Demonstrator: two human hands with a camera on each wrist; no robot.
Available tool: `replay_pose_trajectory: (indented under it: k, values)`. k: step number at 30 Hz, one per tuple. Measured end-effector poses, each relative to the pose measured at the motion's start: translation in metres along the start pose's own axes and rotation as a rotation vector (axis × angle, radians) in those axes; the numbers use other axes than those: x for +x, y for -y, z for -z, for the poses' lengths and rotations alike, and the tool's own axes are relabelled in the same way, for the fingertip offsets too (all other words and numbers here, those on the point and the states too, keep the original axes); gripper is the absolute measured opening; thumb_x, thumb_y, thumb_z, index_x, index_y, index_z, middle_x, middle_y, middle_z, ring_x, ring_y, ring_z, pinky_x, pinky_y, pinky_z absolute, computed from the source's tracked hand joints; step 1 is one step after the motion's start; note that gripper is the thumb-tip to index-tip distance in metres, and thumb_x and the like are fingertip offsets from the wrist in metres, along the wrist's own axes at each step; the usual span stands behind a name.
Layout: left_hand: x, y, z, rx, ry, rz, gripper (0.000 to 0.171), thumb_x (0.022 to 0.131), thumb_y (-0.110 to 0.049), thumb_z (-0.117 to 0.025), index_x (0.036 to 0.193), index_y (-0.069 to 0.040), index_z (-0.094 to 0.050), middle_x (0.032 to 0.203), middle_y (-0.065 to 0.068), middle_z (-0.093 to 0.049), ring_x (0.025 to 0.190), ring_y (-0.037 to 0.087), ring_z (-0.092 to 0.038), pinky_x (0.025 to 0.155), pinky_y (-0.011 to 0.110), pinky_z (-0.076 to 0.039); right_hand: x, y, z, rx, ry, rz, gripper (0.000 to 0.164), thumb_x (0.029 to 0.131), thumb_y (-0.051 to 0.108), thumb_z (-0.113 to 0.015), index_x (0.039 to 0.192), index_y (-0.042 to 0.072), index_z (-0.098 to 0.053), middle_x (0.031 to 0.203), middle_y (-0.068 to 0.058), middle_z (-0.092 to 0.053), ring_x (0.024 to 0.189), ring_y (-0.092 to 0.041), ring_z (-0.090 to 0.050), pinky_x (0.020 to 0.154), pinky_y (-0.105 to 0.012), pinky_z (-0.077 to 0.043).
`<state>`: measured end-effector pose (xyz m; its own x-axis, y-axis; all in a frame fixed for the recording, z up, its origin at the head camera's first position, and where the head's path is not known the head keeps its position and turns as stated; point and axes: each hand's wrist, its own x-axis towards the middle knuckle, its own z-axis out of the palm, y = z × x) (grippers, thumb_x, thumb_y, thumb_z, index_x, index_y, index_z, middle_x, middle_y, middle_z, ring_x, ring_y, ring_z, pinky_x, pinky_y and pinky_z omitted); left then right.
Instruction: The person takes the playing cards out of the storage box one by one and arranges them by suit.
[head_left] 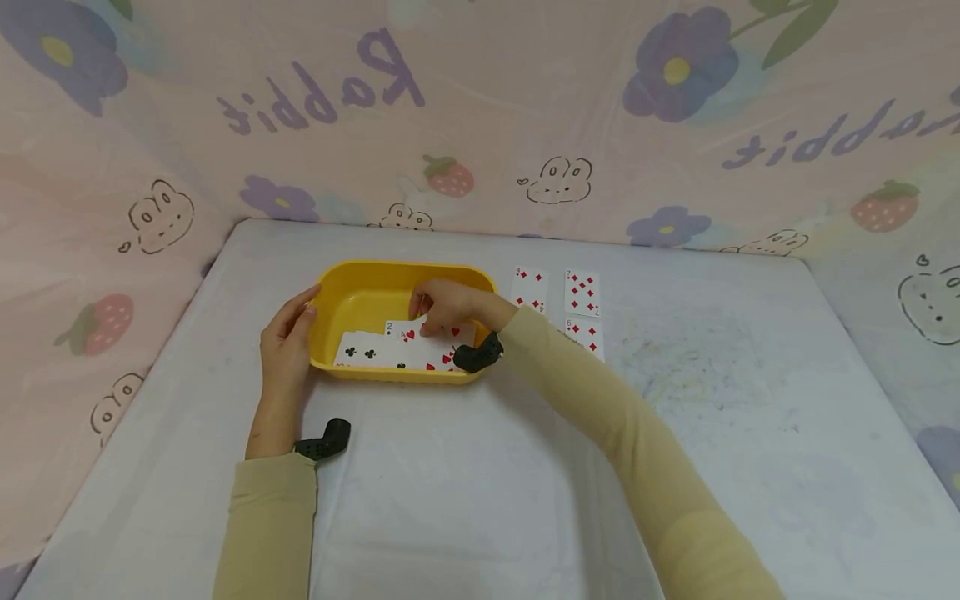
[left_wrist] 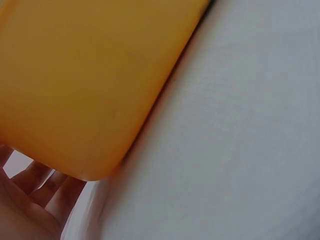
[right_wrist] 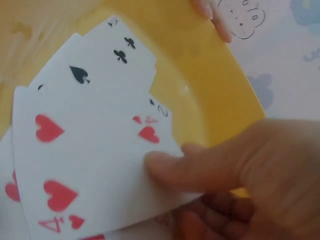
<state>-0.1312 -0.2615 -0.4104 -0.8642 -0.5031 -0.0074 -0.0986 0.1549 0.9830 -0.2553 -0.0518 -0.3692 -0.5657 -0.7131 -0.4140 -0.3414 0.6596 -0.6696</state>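
Your right hand [head_left: 444, 305] pinches the four of hearts [right_wrist: 95, 155], thumb on top, over the other cards [head_left: 366, 350] in the yellow tub [head_left: 356, 302]. This card should be light, bendy and slippery, so pinch near its edge. Your left hand [head_left: 287, 339] grips the tub's left rim.

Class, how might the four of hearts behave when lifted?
Looking thin, the four of hearts is probably light and slightly bendy. Overlapping other cards, it could slide easily. Pinched near one edge by the right hand, it may tilt.
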Motion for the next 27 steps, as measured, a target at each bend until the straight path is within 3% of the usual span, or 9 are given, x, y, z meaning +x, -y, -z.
replay_pose_trajectory:
  k: [4, 9, 12, 17, 24, 27]
  values:
    - [0.000, -0.002, -0.002, -0.002, 0.009, 0.002, 0.033, 0.101, -0.025, -0.047, 0.131, -0.026, -0.061, 0.139, -0.005, -0.053, 0.121, 0.006, -0.044, 0.109, 0.026, -0.037, -0.004, 0.002, 0.006, 0.005, -0.033, 0.015, 0.016, 0.087, 0.009, -0.068, 0.103, 0.005, -0.067, 0.085, -0.003, -0.051, 0.074, -0.014, -0.045, 0.063, -0.018, -0.038]
    - [-0.001, -0.002, -0.002, -0.004, 0.019, 0.026, 0.034, 0.101, -0.026, -0.047, 0.132, -0.027, -0.060, 0.142, -0.006, -0.050, 0.127, 0.008, -0.042, 0.111, 0.027, -0.035, -0.009, 0.004, 0.013, 0.066, -0.081, 0.025, 0.014, 0.087, 0.010, -0.068, 0.101, 0.006, -0.070, 0.084, -0.001, -0.056, 0.081, -0.015, -0.047, 0.069, -0.019, -0.039]
    - [0.000, -0.001, -0.002, -0.005, 0.020, 0.030, 0.034, 0.101, -0.025, -0.047, 0.132, -0.026, -0.060, 0.143, -0.005, -0.050, 0.127, 0.008, -0.042, 0.111, 0.028, -0.035, -0.013, 0.003, 0.017, 0.164, -0.124, 0.015, 0.015, 0.087, 0.011, -0.069, 0.101, 0.007, -0.071, 0.085, -0.003, -0.056, 0.084, -0.016, -0.048, 0.072, -0.021, -0.042]
    - [-0.001, -0.001, -0.002, 0.018, 0.025, 0.035, 0.034, 0.101, -0.026, -0.045, 0.133, -0.027, -0.058, 0.144, -0.006, -0.048, 0.128, 0.009, -0.041, 0.112, 0.028, -0.034, -0.025, 0.000, 0.024, 0.356, -0.205, -0.015, 0.020, 0.088, 0.013, -0.068, 0.107, 0.006, -0.070, 0.097, -0.006, -0.059, 0.089, -0.019, -0.053, 0.089, -0.032, -0.051]
    - [-0.002, -0.003, -0.001, 0.011, 0.027, 0.051, 0.034, 0.101, -0.027, -0.045, 0.132, -0.030, -0.059, 0.144, -0.007, -0.048, 0.129, 0.009, -0.040, 0.113, 0.028, -0.032, -0.047, -0.011, 0.034, 0.425, -0.359, -0.010, 0.021, 0.088, 0.018, -0.069, 0.107, 0.011, -0.071, 0.102, -0.004, -0.059, 0.095, -0.019, -0.049, 0.097, -0.042, -0.046]
    - [-0.002, -0.003, 0.001, -0.007, 0.023, 0.059, 0.034, 0.101, -0.027, -0.045, 0.131, -0.030, -0.060, 0.143, -0.007, -0.049, 0.127, 0.008, -0.040, 0.113, 0.028, -0.032, -0.056, -0.018, 0.037, 0.490, -0.399, 0.019, 0.022, 0.088, 0.015, -0.069, 0.108, 0.008, -0.070, 0.103, -0.005, -0.058, 0.094, -0.019, -0.049, 0.094, -0.038, -0.049]
